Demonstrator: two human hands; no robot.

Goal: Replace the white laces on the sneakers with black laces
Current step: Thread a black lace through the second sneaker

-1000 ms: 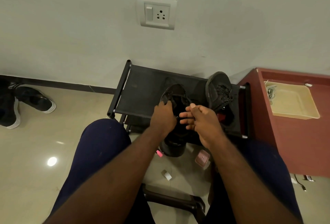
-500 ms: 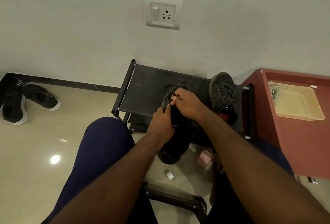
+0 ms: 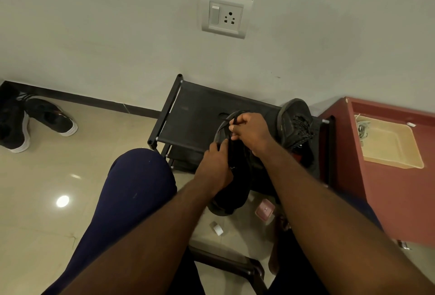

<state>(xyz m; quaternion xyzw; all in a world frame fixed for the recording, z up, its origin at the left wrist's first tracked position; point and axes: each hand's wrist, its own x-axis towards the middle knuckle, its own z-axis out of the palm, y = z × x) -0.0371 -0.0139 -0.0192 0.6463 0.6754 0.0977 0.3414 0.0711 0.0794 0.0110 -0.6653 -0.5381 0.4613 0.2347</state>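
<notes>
A black sneaker [image 3: 231, 191] stands on end between my knees, toe up against the black shoe rack [image 3: 195, 116]. My left hand [image 3: 215, 167] grips its side near the eyelets. My right hand [image 3: 250, 133] is curled over the top of the shoe and pinches a black lace [image 3: 231, 121] at its fingertips. A second black sneaker [image 3: 295, 125], laced in black, leans on the rack's right end. White laces [image 3: 361, 129] lie in the corner of a beige tray [image 3: 390, 144].
The tray sits on a maroon cabinet [image 3: 386, 200] at the right. Another pair of black sneakers with white soles [image 3: 28, 123] lies on the floor at far left. A pink box [image 3: 264, 210] and a small white piece [image 3: 217, 229] lie on the tiles below the shoe.
My right hand has moved up from the middle of the shoe to its top, drawing the black lace with it. My left hand stays on the sneaker's side.
</notes>
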